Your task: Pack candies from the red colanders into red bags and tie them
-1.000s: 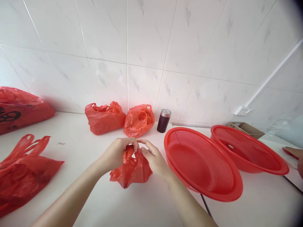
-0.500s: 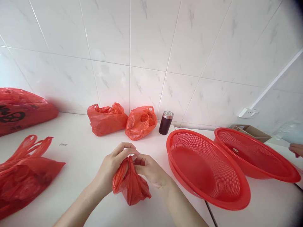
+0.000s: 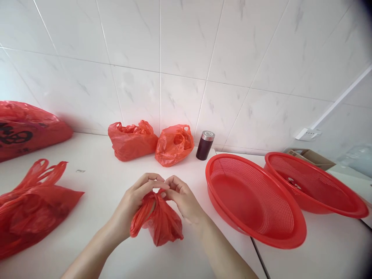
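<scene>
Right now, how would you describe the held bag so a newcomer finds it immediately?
On the white table, look left of the red baskets. There, the left hand and right hand hold a small red bag; the other red bags sit untouched.

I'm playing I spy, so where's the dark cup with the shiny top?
In the head view, the dark cup stands right of centre near the tiled wall, between a red bag and a red basket.

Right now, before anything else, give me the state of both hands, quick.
Left hand: closed, gripping the gathered top of the red bag in front.
Right hand: closed, pinching the same gathered top.
</scene>
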Tool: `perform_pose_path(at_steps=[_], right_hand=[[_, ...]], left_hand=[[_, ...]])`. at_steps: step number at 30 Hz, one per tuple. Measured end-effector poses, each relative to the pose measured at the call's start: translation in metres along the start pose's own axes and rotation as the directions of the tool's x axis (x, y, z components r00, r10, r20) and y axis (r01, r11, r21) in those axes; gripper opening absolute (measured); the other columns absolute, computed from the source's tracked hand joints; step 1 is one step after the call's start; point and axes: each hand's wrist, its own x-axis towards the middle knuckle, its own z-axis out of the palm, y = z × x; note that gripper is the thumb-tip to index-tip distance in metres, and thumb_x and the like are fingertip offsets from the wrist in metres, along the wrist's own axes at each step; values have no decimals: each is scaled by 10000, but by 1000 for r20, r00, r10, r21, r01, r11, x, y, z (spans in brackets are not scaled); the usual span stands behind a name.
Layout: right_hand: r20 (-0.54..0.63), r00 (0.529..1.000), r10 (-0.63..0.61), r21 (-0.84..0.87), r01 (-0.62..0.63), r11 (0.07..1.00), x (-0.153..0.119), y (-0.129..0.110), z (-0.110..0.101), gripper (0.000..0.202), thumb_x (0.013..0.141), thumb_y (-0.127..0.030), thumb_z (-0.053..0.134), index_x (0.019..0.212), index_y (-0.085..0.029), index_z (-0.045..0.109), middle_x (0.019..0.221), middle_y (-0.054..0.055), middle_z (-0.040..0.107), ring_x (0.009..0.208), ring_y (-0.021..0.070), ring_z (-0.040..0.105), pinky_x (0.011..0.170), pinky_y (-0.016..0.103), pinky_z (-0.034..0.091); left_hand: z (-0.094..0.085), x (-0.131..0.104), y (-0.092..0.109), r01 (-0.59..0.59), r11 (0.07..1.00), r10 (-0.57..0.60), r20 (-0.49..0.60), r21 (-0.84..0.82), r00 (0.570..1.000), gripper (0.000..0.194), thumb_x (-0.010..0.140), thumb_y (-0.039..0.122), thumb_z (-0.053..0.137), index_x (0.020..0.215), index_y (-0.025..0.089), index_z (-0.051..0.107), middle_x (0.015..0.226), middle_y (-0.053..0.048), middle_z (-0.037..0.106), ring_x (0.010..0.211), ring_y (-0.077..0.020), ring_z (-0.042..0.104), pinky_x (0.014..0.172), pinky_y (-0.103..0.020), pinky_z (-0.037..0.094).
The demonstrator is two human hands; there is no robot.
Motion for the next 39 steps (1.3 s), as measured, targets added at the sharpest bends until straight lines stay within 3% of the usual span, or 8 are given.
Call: perform_pose_path(at_steps=[4,10,14,18,22,28,31,39], right_hand=[[-225,969,-99,41,111,993,2,0,2,102,805,-210,524,824,-229,425,728,-66,588,645,94,546,650,239,457],[-459,884,-96,6,111,994,18,6,-6,205,756,-264,562,819,-250,367,520,-117,343,481,81,341,463,184,306],[-605,789,-105,-124,38,992,37,33,-39,235,723,-284,544,825,-258,335,523,-126,300,441,83,264,414,199,213],[-659,740,-135,-225,-22,974,46,66,-72,235,718,-242,555,816,-249,341,537,-118,332,469,89,280,449,214,223],[-593,784,-183,-354,-50,934,38,70,-77,204,805,-353,576,795,-233,411,604,-86,390,550,102,376,535,223,314],[-201,970,-138,-686,-39,727,8,60,-53,378,699,-492,760,966,-246,652,977,14,607,858,160,575,791,285,439],[-101,984,-149,-802,8,597,1,65,-50,272,770,-447,718,945,-246,665,929,6,604,808,146,560,762,275,431],[-134,982,-137,-734,-6,679,17,71,-73,277,842,-438,594,696,-208,551,636,-56,461,600,108,398,589,228,337]], left_hand=[[0,-1,3,-139,986,135,41,96,990,400,904,182,479,1236,333,642,1211,-77,570,1040,-216,618,831,-292,542],[1,-10,-13,136,990,-132,-88,37,987,414,974,451,378,1269,286,617,1282,-57,633,1158,-231,590,965,-343,498],[-8,-33,-50,378,925,-321,-449,43,834,519,921,595,362,916,209,710,935,-61,745,666,-186,615,637,-304,540],[-8,-57,-81,479,877,-413,-549,-25,727,514,887,632,396,829,209,682,817,-53,726,588,-180,553,459,-268,429],[4,-52,-90,450,890,-406,-590,-80,698,494,911,616,379,897,213,665,895,-52,717,687,-187,593,620,-287,491],[31,-17,-91,417,908,-383,-491,-44,783,464,966,566,250,973,245,586,911,-28,688,774,-188,627,693,-285,504],[37,-8,-92,465,881,-387,-430,88,815,428,968,538,255,825,250,538,643,20,608,563,-172,542,569,-265,442],[17,8,-105,517,807,-420,-339,285,842,393,963,459,283,777,256,564,597,23,608,528,-174,530,556,-257,391]])
